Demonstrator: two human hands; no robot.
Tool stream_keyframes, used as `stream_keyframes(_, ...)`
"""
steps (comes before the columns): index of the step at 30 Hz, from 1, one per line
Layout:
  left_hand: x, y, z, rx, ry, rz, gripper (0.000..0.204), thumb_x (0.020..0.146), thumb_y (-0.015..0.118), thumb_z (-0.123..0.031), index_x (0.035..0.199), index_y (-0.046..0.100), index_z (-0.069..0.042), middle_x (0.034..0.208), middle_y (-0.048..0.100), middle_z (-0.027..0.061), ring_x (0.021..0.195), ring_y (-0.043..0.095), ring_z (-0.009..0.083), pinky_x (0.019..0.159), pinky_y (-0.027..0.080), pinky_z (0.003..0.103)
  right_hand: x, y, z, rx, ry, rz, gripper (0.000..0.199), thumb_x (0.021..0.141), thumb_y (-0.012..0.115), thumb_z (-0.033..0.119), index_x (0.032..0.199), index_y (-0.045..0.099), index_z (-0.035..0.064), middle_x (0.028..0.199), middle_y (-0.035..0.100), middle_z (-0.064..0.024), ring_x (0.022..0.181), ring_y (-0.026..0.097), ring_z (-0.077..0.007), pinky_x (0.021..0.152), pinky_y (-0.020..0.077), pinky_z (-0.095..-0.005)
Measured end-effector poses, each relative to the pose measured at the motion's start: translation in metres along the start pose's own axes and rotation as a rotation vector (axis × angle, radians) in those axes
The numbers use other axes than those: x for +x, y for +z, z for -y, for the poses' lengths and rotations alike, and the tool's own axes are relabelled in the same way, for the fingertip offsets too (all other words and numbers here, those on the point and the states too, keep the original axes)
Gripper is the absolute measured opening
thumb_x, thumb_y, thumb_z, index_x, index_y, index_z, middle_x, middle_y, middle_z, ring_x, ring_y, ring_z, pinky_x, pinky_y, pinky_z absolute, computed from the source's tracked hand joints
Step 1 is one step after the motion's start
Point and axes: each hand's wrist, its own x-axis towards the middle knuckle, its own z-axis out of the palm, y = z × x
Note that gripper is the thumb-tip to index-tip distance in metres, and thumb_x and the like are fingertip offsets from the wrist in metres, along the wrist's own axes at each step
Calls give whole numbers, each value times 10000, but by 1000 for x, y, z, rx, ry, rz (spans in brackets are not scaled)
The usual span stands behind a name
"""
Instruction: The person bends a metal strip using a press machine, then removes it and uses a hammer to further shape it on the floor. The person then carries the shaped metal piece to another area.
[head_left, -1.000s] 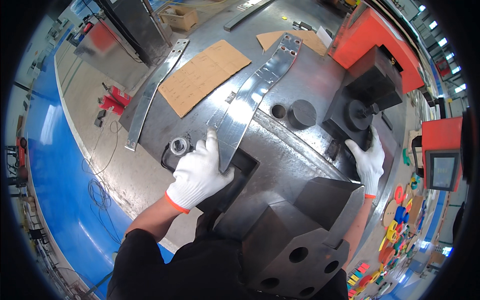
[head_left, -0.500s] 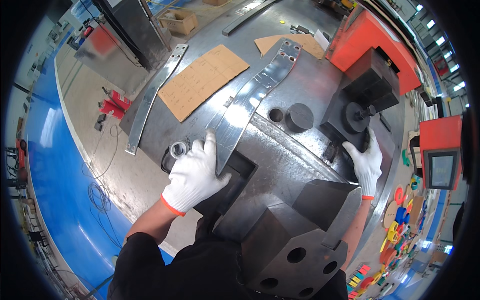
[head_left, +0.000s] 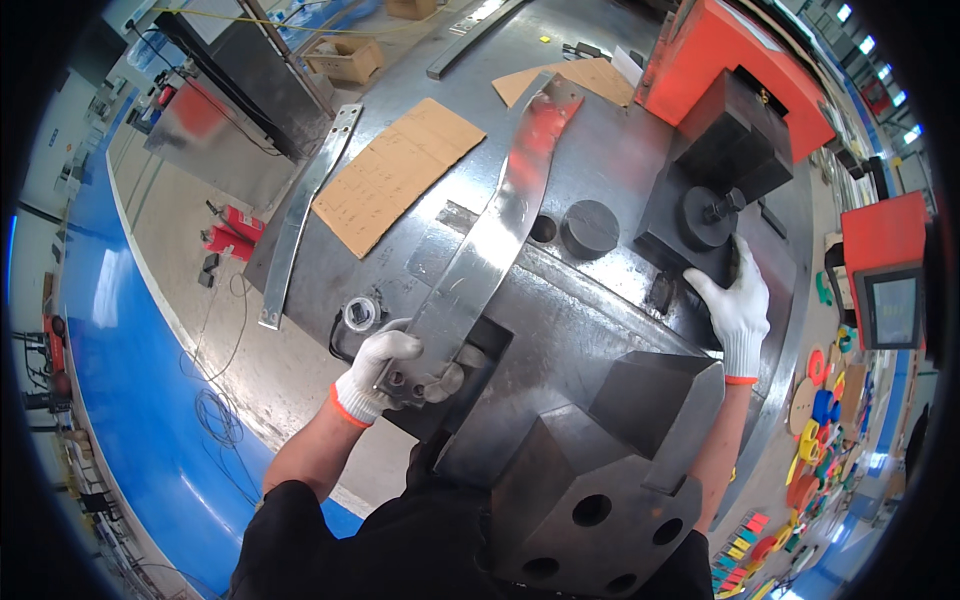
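My left hand (head_left: 372, 378), in a white glove with an orange cuff, grips the near end of a long, bent flat metal bar (head_left: 472, 275), thumb on top and fingers beneath. Holes show at that end, and the bar stretches away over the dark metal table (head_left: 590, 310). At the right, my gloved right hand (head_left: 740, 315) has thumb and fingers spread beside a black steel block (head_left: 655, 235). Its fingertips reach the block's near edge, close to a round black disc with a bolt (head_left: 708, 215); whether they press on it I cannot tell.
A second bent bar (head_left: 312, 210) and a cardboard sheet (head_left: 400, 175) lie left of the held bar. A loose black disc (head_left: 590, 230) sits by a round hole. Close to me stands a large drilled steel block (head_left: 600, 480). Red machine housing (head_left: 740, 80) rises at the far right.
My left hand has gone from resting with spread fingers on the bar to gripping its near end. The bar's angle has shifted, and red now reflects on its far part. My right hand stays put.
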Motion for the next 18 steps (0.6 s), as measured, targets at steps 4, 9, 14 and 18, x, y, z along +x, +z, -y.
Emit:
stream_keyframes(4, 12, -27, 7, -45, -77, -112, 697, 957, 694, -297, 1525, 472, 39, 1244, 650, 324, 978, 688, 361, 814, 586, 439, 0, -2, 4, -28, 0, -4, 978, 767, 938, 432, 1551, 528, 18, 1439, 669, -243, 1335, 658, -381, 1137, 523, -452)
stream_keyframes(9, 12, -7, -6, 199, -29, -231, 603, 1009, 681, -256, 1488, 510, 68, 1209, 685, 281, 960, 701, 307, 778, 588, 401, -1, -3, 6, 31, 12, 0, 974, 764, 951, 397, 1549, 527, 6, 1454, 662, -245, 1344, 657, -371, 1148, 518, -443)
stream_keyframes(14, -9, -12, -35, 848, -31, -412, 629, 1031, 715, -336, 1469, 575, 93, 1261, 734, 139, 1096, 708, 170, 936, 575, 313, 0, 1, -5, 22, 15, -8, 969, 764, 954, 391, 1546, 532, 5, 1467, 659, -235, 1352, 655, -362, 1151, 516, -441)
stream_keyframes(18, -25, 3, -46, 1040, 72, -372, 686, 977, 788, -239, 1524, 531, 86, 1262, 726, 117, 1131, 711, 173, 984, 572, 320, -1, 0, -2, -5, 5, -13, 977, 768, 951, 402, 1558, 524, 19, 1479, 653, -231, 1358, 651, -364, 1152, 516, -442)
